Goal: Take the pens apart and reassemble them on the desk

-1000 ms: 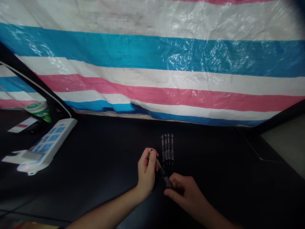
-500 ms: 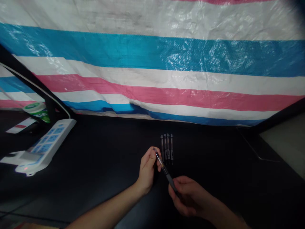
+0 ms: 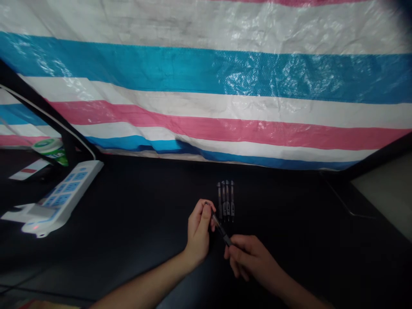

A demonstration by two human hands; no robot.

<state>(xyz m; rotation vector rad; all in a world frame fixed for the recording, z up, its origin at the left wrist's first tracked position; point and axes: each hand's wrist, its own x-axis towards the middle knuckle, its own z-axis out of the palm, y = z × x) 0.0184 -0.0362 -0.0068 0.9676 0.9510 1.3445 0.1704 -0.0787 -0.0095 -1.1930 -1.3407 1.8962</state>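
Between my two hands a dark pen (image 3: 221, 229) with a clear upper barrel is held at a slant. My left hand (image 3: 200, 227) pinches its upper end, the thumb lying over it. Lower down, my right hand (image 3: 249, 257) grips the grey grip section with thumb and fingers, which hide the lower end. Just beyond my hands, several similar pens (image 3: 228, 201) lie side by side on the black tabletop (image 3: 148, 201), clear barrels pointing away from me. They touch neither hand.
A white power strip (image 3: 69, 193) with a plug in it lies at the left. Behind it stand a green and white tub (image 3: 49, 148) and a flat card (image 3: 28, 169). A striped plastic sheet (image 3: 206, 68) hangs along the back; a dark frame (image 3: 380, 156) borders the right.
My right hand has moved slightly up along the pen, its grip shifting closer to my left hand. The left thumb now covers more of the pen's upper end. The lying pens have not moved.
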